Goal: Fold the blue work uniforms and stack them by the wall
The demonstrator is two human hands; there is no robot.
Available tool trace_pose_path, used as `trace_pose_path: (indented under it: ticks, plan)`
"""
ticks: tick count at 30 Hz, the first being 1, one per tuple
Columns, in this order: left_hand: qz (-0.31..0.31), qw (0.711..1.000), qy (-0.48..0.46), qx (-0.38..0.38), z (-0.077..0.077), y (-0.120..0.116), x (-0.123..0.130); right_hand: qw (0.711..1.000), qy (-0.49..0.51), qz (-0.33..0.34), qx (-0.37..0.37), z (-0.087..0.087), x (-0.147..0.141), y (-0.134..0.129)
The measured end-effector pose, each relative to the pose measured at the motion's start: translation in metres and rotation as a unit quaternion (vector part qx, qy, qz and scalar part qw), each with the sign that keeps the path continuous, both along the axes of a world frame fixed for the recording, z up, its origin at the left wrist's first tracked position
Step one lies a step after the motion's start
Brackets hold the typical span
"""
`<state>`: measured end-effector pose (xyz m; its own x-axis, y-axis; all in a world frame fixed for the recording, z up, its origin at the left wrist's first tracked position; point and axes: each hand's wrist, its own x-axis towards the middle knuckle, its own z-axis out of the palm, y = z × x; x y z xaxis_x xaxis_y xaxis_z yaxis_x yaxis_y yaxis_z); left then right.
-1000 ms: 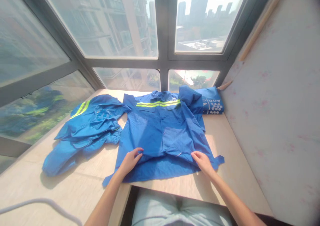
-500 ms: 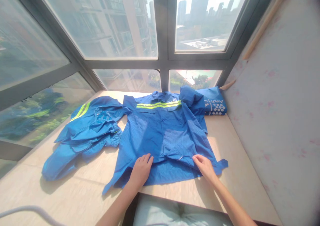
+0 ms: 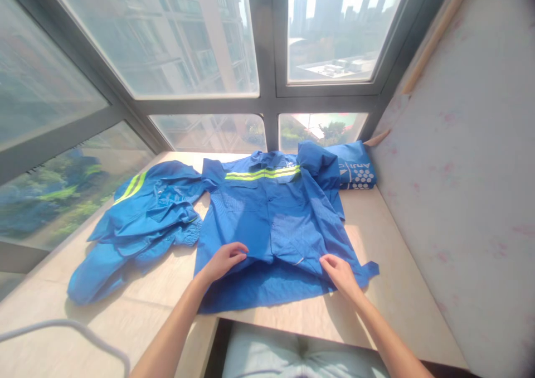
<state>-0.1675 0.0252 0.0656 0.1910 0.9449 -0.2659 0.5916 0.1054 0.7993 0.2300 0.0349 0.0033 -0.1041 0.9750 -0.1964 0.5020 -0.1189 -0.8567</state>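
Observation:
A blue jacket (image 3: 259, 216) with yellow-green chest stripes lies front up on the pale wooden surface, collar towards the window. My left hand (image 3: 228, 258) pinches the front hem left of the button line, lifting it a little above the back panel. At the right front hem, my right hand (image 3: 336, 269) has its thumb and fingers closed on the cloth. Between my hands the inside of the back panel shows below the front edge.
A second blue garment (image 3: 146, 222) lies crumpled on the left. At the back right rests a blue printed bag (image 3: 355, 169). A grey cable (image 3: 75, 325) curves across the wooden surface (image 3: 401, 294) at lower left. Windows stand behind; a patterned wall rises on the right.
My left hand has moved slightly left and up and now pinches the raised front hem. The jacket's lower left corner no longer sticks out. My right hand has barely moved.

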Motion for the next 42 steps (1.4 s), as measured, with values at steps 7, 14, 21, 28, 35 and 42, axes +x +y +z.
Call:
trace_pose_path:
  ticks: [7,14,21,28,35,42]
  plan:
    - [0.009,0.955,0.201,0.216,-0.020,0.001,0.018,1.000,-0.006,0.003,-0.009,-0.002,0.000,-0.001]
    - [-0.188,0.827,0.300,0.436,-0.025,-0.047,0.019,1.000,-0.008,-0.007,0.001,-0.001,-0.001,-0.003]
    - [-0.257,0.838,0.319,0.361,-0.015,-0.048,-0.008,1.000,-0.007,-0.012,0.010,0.003,-0.002,-0.004]
    - [-0.320,0.832,0.350,0.287,-0.012,-0.034,-0.019,1.000,-0.005,-0.008,0.004,0.001,-0.002,-0.005]
    - [-0.281,0.837,0.337,0.327,-0.011,-0.031,0.010,1.000,-0.005,-0.009,0.009,0.002,-0.002,-0.004]
    - [-0.072,0.978,0.098,0.171,0.000,-0.034,0.019,1.000,-0.006,-0.008,0.004,0.002,-0.002,-0.004]
